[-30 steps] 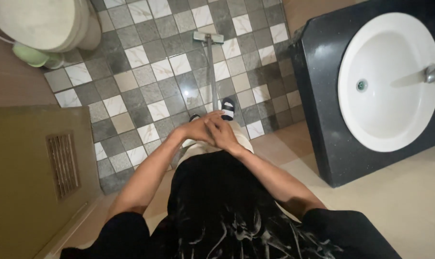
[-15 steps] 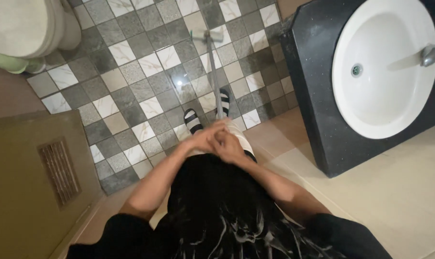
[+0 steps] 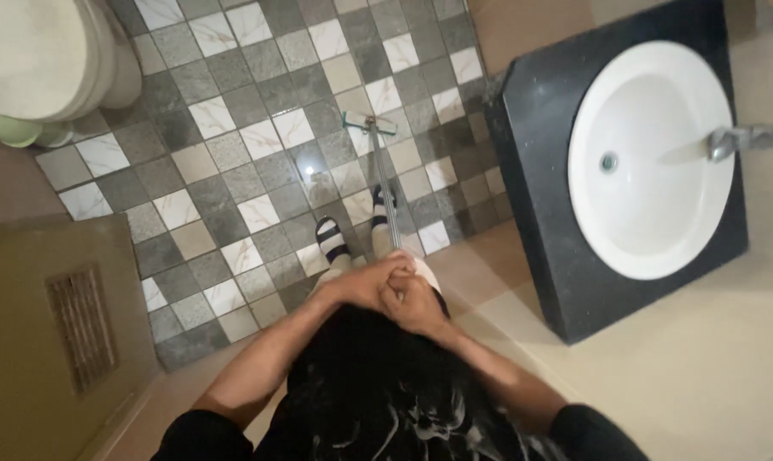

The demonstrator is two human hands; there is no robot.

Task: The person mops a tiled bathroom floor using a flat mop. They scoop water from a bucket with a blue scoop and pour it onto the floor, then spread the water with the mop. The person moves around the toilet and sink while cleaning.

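Observation:
Both my hands clasp the top of a long metal mop handle (image 3: pixel 385 188) in front of my body. My left hand (image 3: pixel 365 282) wraps the pole from the left and my right hand (image 3: pixel 410 300) closes over it from the right, touching the left one. The handle runs down to a flat white-and-green mop head (image 3: pixel 369 125) resting on the checkered floor tiles (image 3: pixel 233 145). My two feet in black-and-white striped slippers (image 3: pixel 331 241) stand on the tiles just under my hands, on either side of the pole.
A black counter (image 3: pixel 531 188) with a round white sink (image 3: pixel 651 158) and a metal tap (image 3: pixel 745 138) stands at the right. A white toilet (image 3: pixel 45 55) sits at the upper left. A brown door with a vent grille (image 3: pixel 79 329) is at the lower left.
The mop head has slid a little farther from me across the tiles, and the view has shifted. Both hands have stayed clasped on the handle.

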